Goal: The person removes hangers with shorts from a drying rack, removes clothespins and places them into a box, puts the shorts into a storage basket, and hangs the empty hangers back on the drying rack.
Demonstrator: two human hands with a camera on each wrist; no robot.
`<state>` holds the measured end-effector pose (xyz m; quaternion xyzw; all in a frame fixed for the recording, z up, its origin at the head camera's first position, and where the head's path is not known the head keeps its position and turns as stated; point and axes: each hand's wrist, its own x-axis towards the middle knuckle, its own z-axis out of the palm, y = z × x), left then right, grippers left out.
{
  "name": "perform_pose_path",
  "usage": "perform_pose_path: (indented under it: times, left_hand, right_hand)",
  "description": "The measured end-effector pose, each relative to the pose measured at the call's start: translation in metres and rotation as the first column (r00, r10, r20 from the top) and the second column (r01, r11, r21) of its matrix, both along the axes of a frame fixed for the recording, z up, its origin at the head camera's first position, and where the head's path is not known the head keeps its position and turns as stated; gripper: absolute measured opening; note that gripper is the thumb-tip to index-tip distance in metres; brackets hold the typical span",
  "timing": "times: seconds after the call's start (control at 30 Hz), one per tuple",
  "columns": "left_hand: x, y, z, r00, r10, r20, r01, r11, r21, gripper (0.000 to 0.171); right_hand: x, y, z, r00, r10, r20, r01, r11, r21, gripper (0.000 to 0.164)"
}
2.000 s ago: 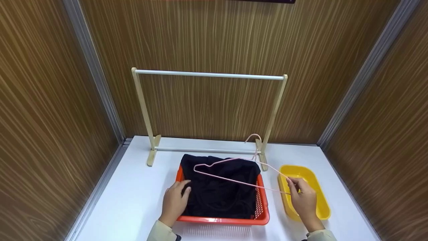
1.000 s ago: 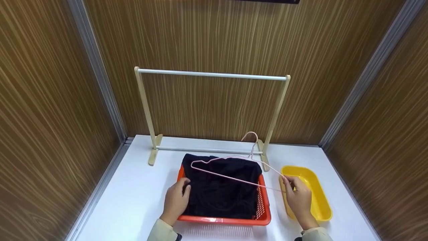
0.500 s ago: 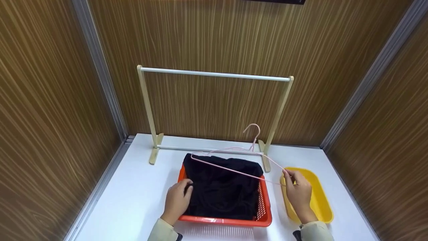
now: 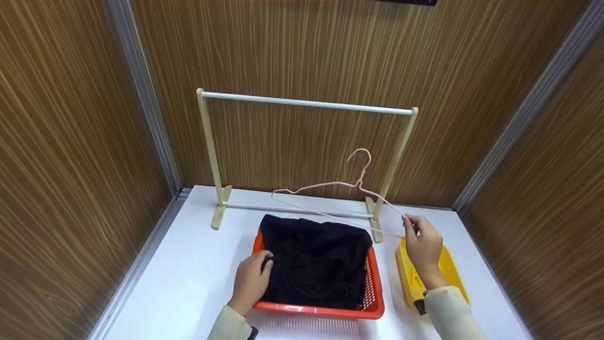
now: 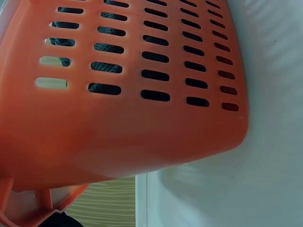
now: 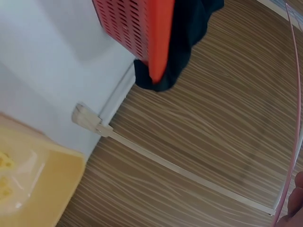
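My right hand point(image 4: 424, 245) pinches the right end of a thin pink clothes hanger point(image 4: 361, 178), its hook uppermost. The hanger is up in front of the rack's lower bar, beyond the basket. In the right wrist view, the fingers point(image 6: 296, 203) show at the lower right corner beside the pink wire. My left hand point(image 4: 251, 281) rests at the left rim of a red basket point(image 4: 311, 310), fingers and thumb loosely bent by the black cloth point(image 4: 316, 264) that fills it. The left wrist view shows only the slotted basket wall point(image 5: 118, 127); that hand is hidden there.
Behind the basket stands a rack with wooden legs and a white top bar point(image 4: 306, 102). A yellow tray point(image 4: 455, 278), partly behind the right forearm, sits at the right with small yellow pieces point(image 6: 4, 163) inside. Wood-patterned walls enclose the white table point(image 4: 188, 264).
My right hand has risen and moved away from me, lifting the hanger from over the black cloth to the rack's lower part. The left hand stays by the basket rim.
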<state>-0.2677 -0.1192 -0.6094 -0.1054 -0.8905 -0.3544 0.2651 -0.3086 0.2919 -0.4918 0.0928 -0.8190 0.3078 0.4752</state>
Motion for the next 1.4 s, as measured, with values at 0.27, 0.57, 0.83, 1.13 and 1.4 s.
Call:
perform_pose_path:
  times: [0.27,0.57,0.83,1.13,1.4]
  left_hand:
    - [-0.001,-0.003,0.002,1.000,0.004,-0.011,-0.004,1.000,-0.001,0.013]
    - [-0.004,-0.004,0.002,1.000,0.005,-0.021,-0.005,1.000,-0.006,0.012]
    - [-0.002,-0.004,-0.002,1.000,0.018,-0.010,-0.018,1.000,-0.004,0.012]
    - [-0.001,-0.002,-0.001,0.999,-0.006,0.040,0.006,1.000,0.001,0.012]
    - [-0.001,-0.001,-0.001,1.000,0.005,0.015,-0.005,1.000,0.006,0.012]
  right_hand:
    - [-0.023,-0.001,0.021,1.000,-0.011,-0.011,0.011,0.999,0.037,0.012]
    - [-0.053,-0.002,0.045,1.000,-0.003,-0.028,0.004,0.999,0.037,0.014]
    - [-0.077,-0.003,0.067,1.000,-0.003,-0.026,0.004,0.999,0.041,0.020]
    - [-0.096,-0.005,0.086,0.998,-0.050,0.034,0.051,0.999,0.000,0.021]
    - [-0.109,-0.008,0.098,0.995,-0.049,0.084,0.050,0.999,-0.006,0.022]
